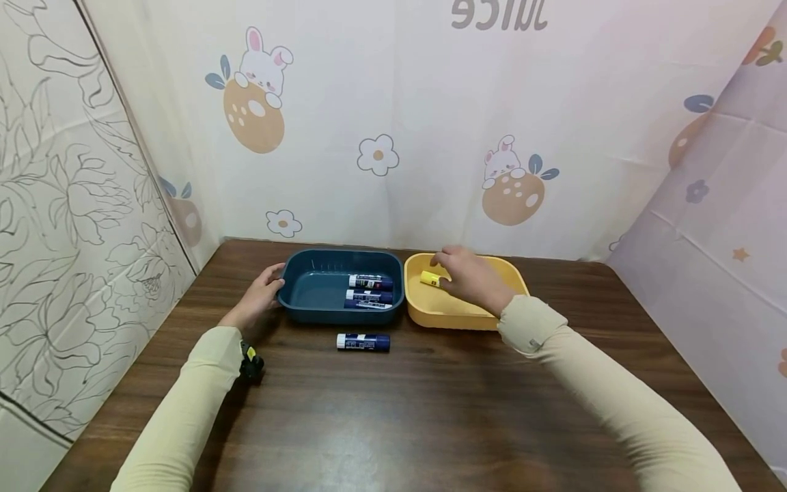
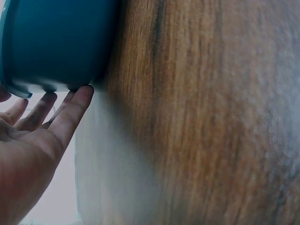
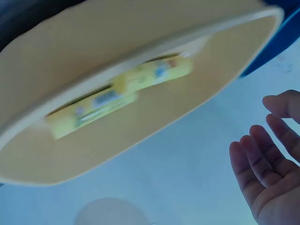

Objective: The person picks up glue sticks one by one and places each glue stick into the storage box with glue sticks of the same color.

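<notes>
My left hand (image 1: 261, 294) rests at the left end of a dark blue tray (image 1: 320, 317), its extended fingers (image 2: 75, 110) touching the outer wall. Inside that tray lie several dark blue glue sticks (image 1: 371, 282) with white ends. One more dark blue glue stick (image 1: 363, 342) lies on the table in front. Over the yellow tray (image 1: 455, 320) is my right hand (image 1: 470, 273), fingers spread and loosely bent. A yellow glue stick (image 1: 430, 278) shows by its fingertips in the head view. The right wrist view shows two yellow glue sticks (image 3: 154, 75) in the tray, apart from the hand.
Both trays stand side by side near the back of the brown wooden table (image 1: 369, 417). A printed curtain (image 1: 393, 102) hangs right behind them. A small black device (image 1: 251, 362) sits at the left wrist.
</notes>
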`<state>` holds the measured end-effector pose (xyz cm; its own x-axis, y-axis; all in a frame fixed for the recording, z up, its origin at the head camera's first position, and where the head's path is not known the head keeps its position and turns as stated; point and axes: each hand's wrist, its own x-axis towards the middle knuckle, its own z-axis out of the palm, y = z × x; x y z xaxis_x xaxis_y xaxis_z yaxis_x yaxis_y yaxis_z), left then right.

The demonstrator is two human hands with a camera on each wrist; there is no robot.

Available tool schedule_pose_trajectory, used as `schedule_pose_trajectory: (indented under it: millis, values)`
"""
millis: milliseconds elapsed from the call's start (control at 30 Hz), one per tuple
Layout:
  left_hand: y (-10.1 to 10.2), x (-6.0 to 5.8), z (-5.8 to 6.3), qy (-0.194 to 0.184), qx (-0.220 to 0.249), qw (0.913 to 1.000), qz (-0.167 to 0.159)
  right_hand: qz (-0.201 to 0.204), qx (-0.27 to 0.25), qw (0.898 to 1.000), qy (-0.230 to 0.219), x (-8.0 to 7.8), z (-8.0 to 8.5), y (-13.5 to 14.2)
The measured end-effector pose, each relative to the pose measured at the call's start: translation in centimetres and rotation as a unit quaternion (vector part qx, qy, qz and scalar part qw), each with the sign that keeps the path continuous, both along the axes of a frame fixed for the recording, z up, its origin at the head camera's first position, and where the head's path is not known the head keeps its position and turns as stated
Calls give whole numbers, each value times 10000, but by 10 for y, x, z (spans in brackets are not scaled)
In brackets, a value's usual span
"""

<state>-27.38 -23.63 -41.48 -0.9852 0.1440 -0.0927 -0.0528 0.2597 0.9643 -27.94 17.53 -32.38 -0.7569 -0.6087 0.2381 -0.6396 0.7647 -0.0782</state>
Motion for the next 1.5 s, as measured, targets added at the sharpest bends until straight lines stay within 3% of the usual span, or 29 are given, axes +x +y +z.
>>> schedule_pose_trajectory:
  millis: [200, 367, 600, 1100, 1500]
  values:
    - [0, -2, 1, -8, -23, 10000, 20, 589, -11, 9981, 204, 23, 0, -22]
    - [0, -2, 1, -26, -27, 10000, 21, 868, 17, 9962, 102, 35, -3, -38]
    - [-2, 0, 0, -30, -33, 10000, 56, 795, 292, 9962, -210, 46, -16, -60]
    - [-1, 2, -3, -104, -13, 9999, 96, 1193, 502, 9916, -67, 63, -53, -99]
    - [1, 1, 1, -81, -18, 9999, 95, 964, 1101, 9892, -73, 65, -76, -111]
